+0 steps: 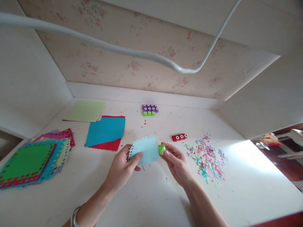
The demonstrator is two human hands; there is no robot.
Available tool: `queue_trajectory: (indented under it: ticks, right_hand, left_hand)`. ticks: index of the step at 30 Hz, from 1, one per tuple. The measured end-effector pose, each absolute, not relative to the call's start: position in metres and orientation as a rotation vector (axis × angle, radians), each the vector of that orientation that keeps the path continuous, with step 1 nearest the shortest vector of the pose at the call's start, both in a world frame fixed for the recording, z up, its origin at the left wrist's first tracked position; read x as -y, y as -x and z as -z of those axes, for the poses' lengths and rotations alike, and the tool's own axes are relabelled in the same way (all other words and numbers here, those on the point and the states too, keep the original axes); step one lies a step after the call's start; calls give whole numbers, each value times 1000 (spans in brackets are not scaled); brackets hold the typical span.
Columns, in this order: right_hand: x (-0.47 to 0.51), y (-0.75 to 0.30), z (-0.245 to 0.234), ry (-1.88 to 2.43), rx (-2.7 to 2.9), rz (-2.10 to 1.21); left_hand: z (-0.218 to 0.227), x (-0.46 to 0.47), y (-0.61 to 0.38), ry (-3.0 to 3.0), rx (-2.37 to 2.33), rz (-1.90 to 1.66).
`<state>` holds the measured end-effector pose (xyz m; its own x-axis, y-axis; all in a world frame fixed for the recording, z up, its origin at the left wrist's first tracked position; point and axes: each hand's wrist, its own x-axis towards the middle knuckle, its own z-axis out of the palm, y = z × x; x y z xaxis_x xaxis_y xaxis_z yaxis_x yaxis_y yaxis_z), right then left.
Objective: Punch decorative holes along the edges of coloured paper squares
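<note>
My left hand (pixel 125 164) pinches a light blue sheet of paper (pixel 145 153) between thumb and fingers, raised over the table. Punched holes run along the sheet's left and top edges, and a few show at its upper right. In my right hand (pixel 176 160) is a small green craft punch (pixel 162 149), held between thumb and fingers against the sheet's right edge. Whether the paper sits inside the punch's slot, I cannot tell. Just beyond my right hand, several red punches (pixel 179 137) stand in a row.
Purple and green punches (pixel 150 109) stand in rows at the back. Punched confetti (pixel 207 159) lies scattered at right. Blue and red sheets (pixel 106 130), pale green sheets (pixel 84 111) and a pile of hole-edged sheets (pixel 28 160) lie at left. A white cable (pixel 106 44) hangs across above.
</note>
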<state>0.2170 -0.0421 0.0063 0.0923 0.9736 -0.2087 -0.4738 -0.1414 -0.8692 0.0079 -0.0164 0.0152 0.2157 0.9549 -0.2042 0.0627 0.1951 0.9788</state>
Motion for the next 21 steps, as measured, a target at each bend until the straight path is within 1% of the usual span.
queue_trajectory:
  ticks: [12,21]
  right_hand:
    - [43,-216,-8,1058,659,-1387]
    - [43,-216,-9,1037,643,-1422]
  left_hand:
    - [-19,18,-6,-1222,-1152,-901]
    - [-20,18,-5,-1223,-1160,-923]
